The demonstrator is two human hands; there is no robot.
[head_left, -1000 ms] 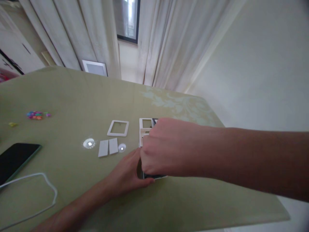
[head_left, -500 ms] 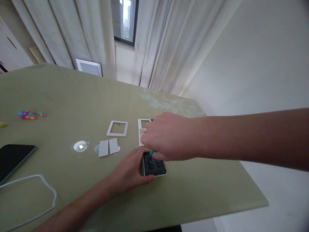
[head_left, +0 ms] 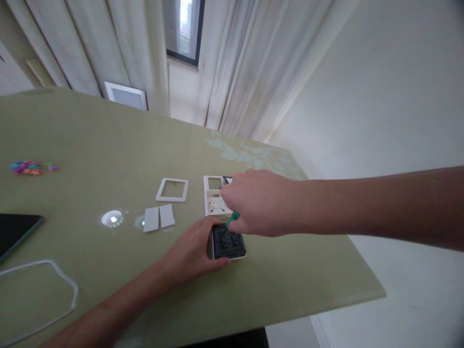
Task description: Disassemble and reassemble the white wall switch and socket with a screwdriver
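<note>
My left hand (head_left: pixel 188 251) curls around the left side of a wall switch (head_left: pixel 229 244), fingers at its far edge and thumb at its near edge. The switch's black back faces up, with a white rim beneath. Above its far edge, my right hand (head_left: pixel 259 205) is closed around a green-handled screwdriver (head_left: pixel 233 219), most of it hidden in the fist. The tool's tip is too small to make out. Just beyond lies a white switch housing (head_left: pixel 216 205), partly covered by my right hand, with a white frame (head_left: pixel 213 182) behind it.
Left of the hands lie another white square frame (head_left: pixel 172 190) and two white plates (head_left: pixel 151 220). Farther left are small colourful pieces (head_left: pixel 29 167), a dark phone or tablet (head_left: pixel 18 232) and a white cable (head_left: pixel 54 265). A white wall (head_left: pixel 406 106) stands to the right.
My right hand has lifted and shifted slightly relative to the switch, so more of the white housing and the green handle shows. The view has turned a little. My left hand keeps its grip.
</note>
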